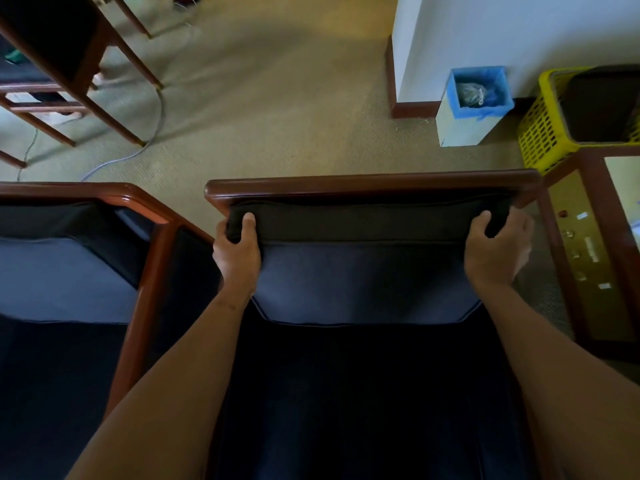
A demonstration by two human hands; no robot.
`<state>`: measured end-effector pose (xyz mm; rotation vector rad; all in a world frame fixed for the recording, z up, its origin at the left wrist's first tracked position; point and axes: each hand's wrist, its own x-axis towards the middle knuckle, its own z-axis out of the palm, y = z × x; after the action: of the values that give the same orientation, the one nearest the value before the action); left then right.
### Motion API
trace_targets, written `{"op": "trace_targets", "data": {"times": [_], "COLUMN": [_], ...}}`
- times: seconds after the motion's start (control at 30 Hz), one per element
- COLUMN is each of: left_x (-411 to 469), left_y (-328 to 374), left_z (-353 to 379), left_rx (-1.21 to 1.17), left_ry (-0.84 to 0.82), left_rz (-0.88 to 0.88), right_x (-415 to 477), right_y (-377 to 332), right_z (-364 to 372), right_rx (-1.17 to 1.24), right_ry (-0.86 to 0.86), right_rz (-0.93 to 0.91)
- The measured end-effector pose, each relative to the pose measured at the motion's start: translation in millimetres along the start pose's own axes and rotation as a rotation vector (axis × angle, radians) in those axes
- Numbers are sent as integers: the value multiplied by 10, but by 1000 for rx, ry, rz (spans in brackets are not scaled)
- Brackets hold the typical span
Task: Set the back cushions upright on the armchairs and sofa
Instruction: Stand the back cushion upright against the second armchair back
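Observation:
A dark blue back cushion (363, 271) stands against the wooden back rail (374, 185) of the armchair in front of me. My left hand (237, 249) grips the cushion's top left corner. My right hand (497, 249) grips its top right corner. Below the cushion, the dark seat (363, 393) lies between my forearms. To the left stands a second wood-framed seat (152, 216) with a blue back cushion (59, 275) leaning against its back.
Beyond the armchair lies beige carpet (277, 109). A white bin with a blue liner (474, 105) and a yellow basket (547, 126) stand by the wall at right. At far right is a wooden side table (595, 209). Wooden chair legs (114, 84) and a cable (138, 152) sit at upper left.

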<state>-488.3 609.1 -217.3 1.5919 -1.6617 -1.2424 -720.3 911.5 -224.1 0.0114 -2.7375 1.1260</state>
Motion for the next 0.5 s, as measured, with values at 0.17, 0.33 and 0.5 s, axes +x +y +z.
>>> {"op": "trace_targets", "data": {"times": [0.17, 0.33, 0.5], "left_x": [-70, -354, -1204], "left_y": [36, 174, 541], "left_z": [-11, -123, 8], "left_rx": [362, 857, 896], "left_ry": [13, -215, -570], "left_rz": [185, 607, 927], "right_x": [-40, -305, -736], "right_y": [-34, -83, 25], "right_z": [-80, -457, -1138], "right_rx": [-132, -303, -442], "right_ry": [-78, -311, -408], "right_rz": [23, -60, -128]}}
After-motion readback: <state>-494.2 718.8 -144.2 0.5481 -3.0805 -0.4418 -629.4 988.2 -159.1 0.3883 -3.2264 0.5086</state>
